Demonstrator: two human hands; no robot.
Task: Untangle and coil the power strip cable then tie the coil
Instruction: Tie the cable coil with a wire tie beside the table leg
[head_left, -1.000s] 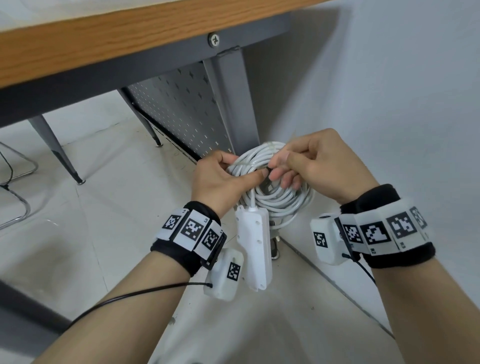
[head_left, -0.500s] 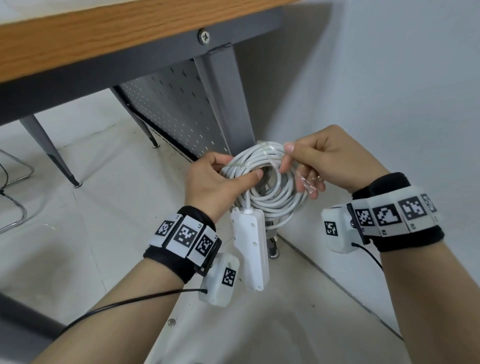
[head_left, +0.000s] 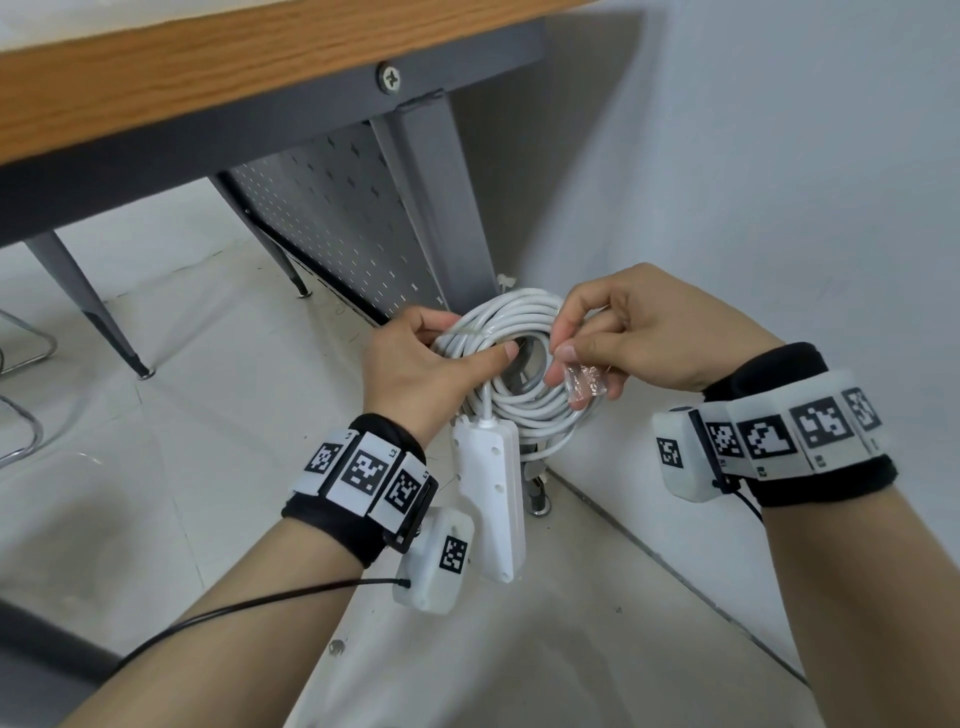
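Held in mid-air just in front of the grey metal desk leg: a white power strip cable wound into a round coil of many loops, the turns lying close and roughly even, with an open centre. Hanging straight down from the coil's lower edge, the long white plastic power strip body, its cord entering at the top end, its far end pointing toward the pale tiled floor. A dark plug partly seen below the coil, behind the strip, too hidden to describe.

Left hand grasping the coil's left side, fingers curled over the top of the loops, thumb stretched across the front toward the centre hole, wrist angled up from the lower left. Right hand raised at the coil's right side, forefinger and thumb pinched together on something thin at the upper right loops, too small to identify; remaining fingers curled, with a small crumpled clear plastic wrapper tucked beneath them. Not clear whether the pinching fingers also touch the cable.

Black wristbands with white square-patterned marker tiles on both wrists. Behind the desk leg, a grey perforated metal panel; above it, the wood-edged desktop. To the leg's right, a plain white wall.
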